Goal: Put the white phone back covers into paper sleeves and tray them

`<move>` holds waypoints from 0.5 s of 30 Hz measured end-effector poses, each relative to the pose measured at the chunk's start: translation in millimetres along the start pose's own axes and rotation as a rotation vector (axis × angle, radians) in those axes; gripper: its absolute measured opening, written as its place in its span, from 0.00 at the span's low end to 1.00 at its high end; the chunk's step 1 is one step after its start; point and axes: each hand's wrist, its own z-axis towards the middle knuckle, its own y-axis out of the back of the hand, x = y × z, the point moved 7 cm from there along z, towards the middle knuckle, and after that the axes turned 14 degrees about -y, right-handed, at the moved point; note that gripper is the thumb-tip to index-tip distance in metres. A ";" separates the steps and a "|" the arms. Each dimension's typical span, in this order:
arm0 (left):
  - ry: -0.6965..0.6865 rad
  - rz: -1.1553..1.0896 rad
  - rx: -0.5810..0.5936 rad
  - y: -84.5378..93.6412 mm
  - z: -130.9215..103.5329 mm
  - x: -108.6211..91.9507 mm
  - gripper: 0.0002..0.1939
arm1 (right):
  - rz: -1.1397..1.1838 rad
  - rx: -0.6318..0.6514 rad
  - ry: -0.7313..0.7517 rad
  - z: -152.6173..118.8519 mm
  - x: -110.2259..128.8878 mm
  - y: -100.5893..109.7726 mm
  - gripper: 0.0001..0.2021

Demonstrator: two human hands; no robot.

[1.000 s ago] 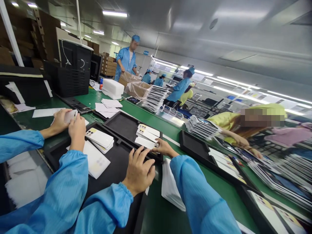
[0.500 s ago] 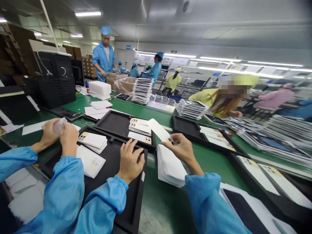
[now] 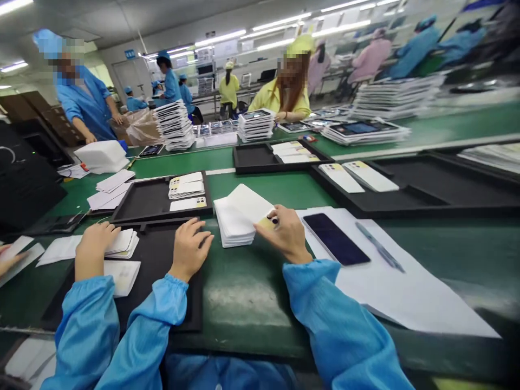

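Green and glossy, the desk (image 3: 252, 306) runs across our room under long ceiling lights (image 3: 281, 22). The fingers of our right hand (image 3: 286, 233) are closed in a pinch, thumb below, on the yellow-marked end of a white card (image 3: 248, 201) with dark round lenses. Its blank end slants away to the left, over a stack of white sheets (image 3: 232, 230); we cannot tell whether the two touch. Our left hand (image 3: 189, 250) is open, its fingers apart and slightly bent, above the right part of the near black tray (image 3: 160, 276).

Just beyond that hand, a smaller black tray (image 3: 142, 200) holds a card pile (image 3: 186, 185) with one single card (image 3: 188, 204) on its near side. To our left, a co-worker's hand (image 3: 95, 244) is at some loose cards (image 3: 125, 244). To the right of our right hand, a dark phone (image 3: 336, 239) and a pen (image 3: 379, 247) lie on white paper (image 3: 390, 292). Farther off, more cards sit in a far tray (image 3: 252, 158) and a long right tray (image 3: 439, 176). Past them, a person in yellow (image 3: 264, 97) leans over the work, and a person in blue (image 3: 87, 105) stands at the far left.
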 end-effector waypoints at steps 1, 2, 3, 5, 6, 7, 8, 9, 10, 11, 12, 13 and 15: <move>-0.055 -0.040 0.068 -10.4 9.0 -10.8 0.06 | 0.003 -0.014 -0.005 -1.1 -2.9 2.6 0.15; -0.098 -0.068 0.140 -22.1 17.4 -20.7 0.06 | 0.005 -0.025 -0.009 -1.7 -5.4 4.6 0.15; -0.125 -0.081 0.213 -34.3 24.9 -28.8 0.06 | 0.005 -0.031 -0.011 -1.9 -7.4 5.9 0.15; -0.132 -0.062 0.328 -56.7 37.2 -38.3 0.05 | -0.003 -0.030 -0.011 -1.8 -9.9 6.5 0.14; -0.117 -0.038 0.370 -65.7 41.9 -39.6 0.07 | -0.009 -0.029 -0.010 -1.7 -10.5 6.4 0.14; -0.097 -0.010 0.408 -73.0 45.6 -39.4 0.09 | -0.013 -0.032 -0.005 -1.9 -10.7 6.5 0.14; -0.078 0.012 0.446 -78.5 48.2 -38.2 0.10 | -0.014 -0.039 0.006 -2.3 -10.4 6.8 0.14; -0.064 0.025 0.486 -82.5 49.8 -36.8 0.09 | -0.010 -0.051 0.021 -3.0 -9.8 7.3 0.13; -0.062 0.024 0.532 -85.3 50.5 -35.7 0.07 | -0.001 -0.066 0.039 -3.9 -9.3 7.9 0.13; -0.071 0.014 0.580 -87.0 50.7 -35.3 0.07 | 0.010 -0.081 0.058 -4.8 -9.0 8.2 0.13; -0.086 -0.003 0.629 -87.7 50.6 -35.4 0.08 | 0.025 -0.099 0.070 -5.6 -9.6 8.6 0.13; -0.100 -0.020 0.676 -87.7 50.3 -35.8 0.10 | 0.039 -0.114 0.078 -6.1 -10.6 8.6 0.14; -0.095 -0.048 0.765 -86.6 50.0 -35.7 0.13 | 0.059 -0.122 0.088 -6.5 -12.9 7.3 0.16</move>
